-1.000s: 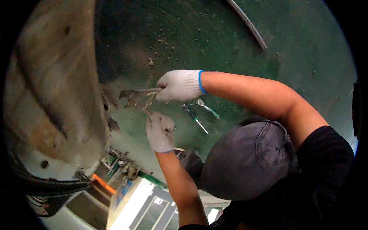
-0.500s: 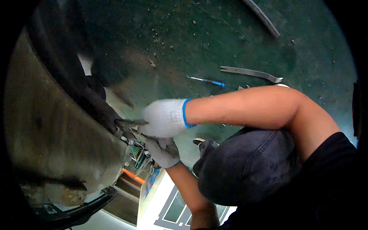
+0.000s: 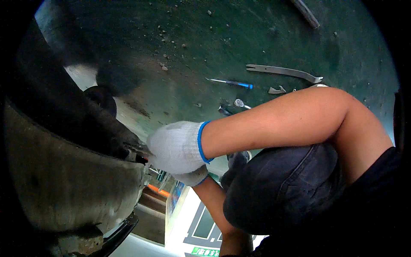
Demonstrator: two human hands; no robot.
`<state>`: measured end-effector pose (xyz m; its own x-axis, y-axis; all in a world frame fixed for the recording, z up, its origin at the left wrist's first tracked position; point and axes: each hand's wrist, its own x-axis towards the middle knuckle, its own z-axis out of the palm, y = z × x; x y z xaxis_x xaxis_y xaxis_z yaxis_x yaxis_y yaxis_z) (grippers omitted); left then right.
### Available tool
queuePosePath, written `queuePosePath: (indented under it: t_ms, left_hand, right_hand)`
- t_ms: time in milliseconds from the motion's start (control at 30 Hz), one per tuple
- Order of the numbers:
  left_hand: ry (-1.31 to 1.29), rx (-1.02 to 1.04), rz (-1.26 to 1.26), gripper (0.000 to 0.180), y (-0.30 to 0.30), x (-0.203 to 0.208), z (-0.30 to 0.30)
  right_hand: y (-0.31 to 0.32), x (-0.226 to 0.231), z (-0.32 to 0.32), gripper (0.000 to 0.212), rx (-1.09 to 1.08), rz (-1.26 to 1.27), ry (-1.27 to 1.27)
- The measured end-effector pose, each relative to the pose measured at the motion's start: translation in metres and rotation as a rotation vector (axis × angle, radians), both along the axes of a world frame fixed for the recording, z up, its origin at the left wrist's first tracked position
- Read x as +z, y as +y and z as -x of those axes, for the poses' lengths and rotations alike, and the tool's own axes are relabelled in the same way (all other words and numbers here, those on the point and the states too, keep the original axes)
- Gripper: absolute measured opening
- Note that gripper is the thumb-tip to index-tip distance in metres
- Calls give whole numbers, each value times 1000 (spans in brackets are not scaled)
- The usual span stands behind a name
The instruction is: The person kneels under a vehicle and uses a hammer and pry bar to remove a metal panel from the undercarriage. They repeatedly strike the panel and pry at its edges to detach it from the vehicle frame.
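Observation:
A large curved, dusty grey-brown panel (image 3: 72, 180) fills the left side, with a dark band (image 3: 81, 115) along its upper edge. My right hand (image 3: 173, 143), in a white knit glove with a blue cuff, is at the panel's corner. It looks curled closed, back toward me, and what its fingers grip is hidden. Small dark and red bits show at its fingertips. Just below and behind it is my left hand (image 3: 195, 176), also gloved and mostly covered by the right. Its fingers cannot be seen.
On the green floor (image 3: 239, 38) lie a blue-handled screwdriver (image 3: 239, 84), a flat grey pry bar (image 3: 284, 72), a ratchet (image 3: 240, 103), a broken grey piece (image 3: 277, 90) and scattered grit. A rod (image 3: 306, 13) lies farther off. My bent knee (image 3: 278, 188) is between my arms.
My right hand has shifted slightly left and down against the panel corner, now covering more of my left hand. The view has moved, and the ratchet now shows beyond my right forearm.

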<state>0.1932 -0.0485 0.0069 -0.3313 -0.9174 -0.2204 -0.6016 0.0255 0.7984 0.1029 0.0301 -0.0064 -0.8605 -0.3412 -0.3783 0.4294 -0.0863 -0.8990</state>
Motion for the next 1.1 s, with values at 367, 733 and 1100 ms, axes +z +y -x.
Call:
queuePosePath:
  t_ms: [367, 733, 1100]
  left_hand:
    - [450, -82, -358, 34, -33, 3, 10]
    - [704, -177, -693, 26, -34, 7, 39]
    - [888, -310, -1034, 20, -32, 14, 70]
  right_hand:
    - [27, 6, 3, 33, 277, 159, -166]
    - [15, 7, 6, 38, 278, 73, -47]
    - [53, -6, 30, 33, 491, 349, 54]
